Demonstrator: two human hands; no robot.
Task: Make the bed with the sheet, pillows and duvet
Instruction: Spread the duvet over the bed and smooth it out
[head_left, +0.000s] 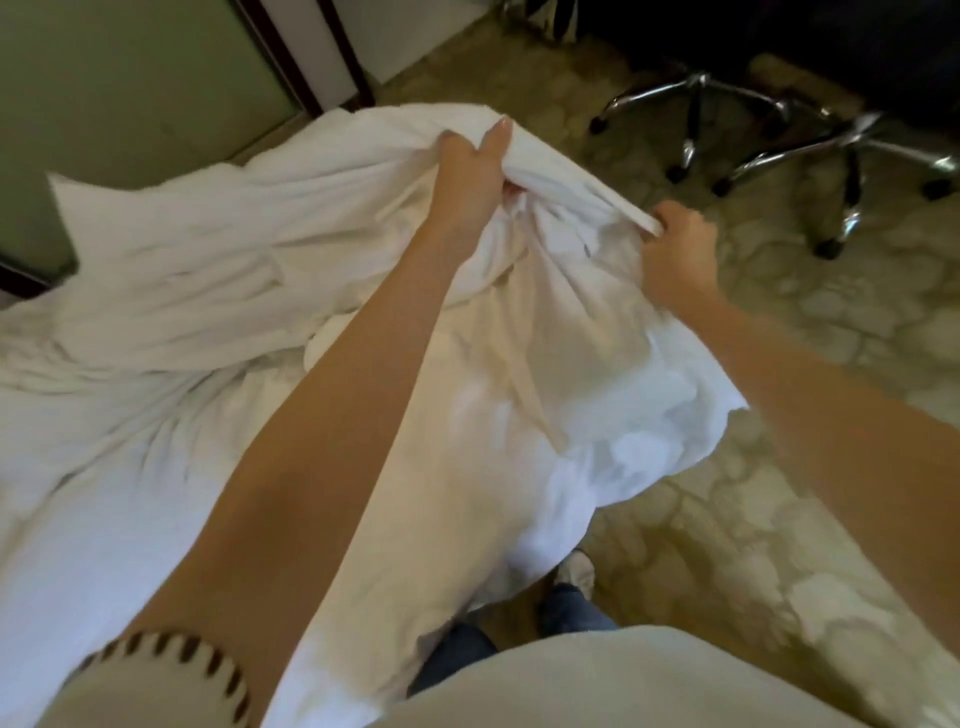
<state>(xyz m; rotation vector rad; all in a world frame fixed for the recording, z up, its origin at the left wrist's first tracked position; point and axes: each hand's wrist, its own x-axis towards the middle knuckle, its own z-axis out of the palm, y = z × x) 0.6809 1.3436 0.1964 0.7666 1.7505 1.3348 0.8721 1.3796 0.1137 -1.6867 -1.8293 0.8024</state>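
The likeliest trouble is the loose lower edge. Part of the white bedding (218, 291) is hanging off the bed's side at lower centre, close to the person's shoe (575, 569). A step forward could be trapping it underfoot, and a pull could be dragging it over the patterned floor (779, 519).

The left hand (470, 171), in the upper middle, is gripping a thick bunch rather than a clean edge, so several layers may be getting pulled and twisted together. The right hand (678, 249), just to its right, is clamping a narrow hem strip that is running taut between the two hands. A hard tug could be slipping that strip free. The chair legs (727, 119) at upper right are standing well apart from the cloth.

The bedding is lying crumpled and deeply creased across the left and centre of the frame, with one corner sticking out at upper left. Whether it is the sheet or the duvet is not showing.
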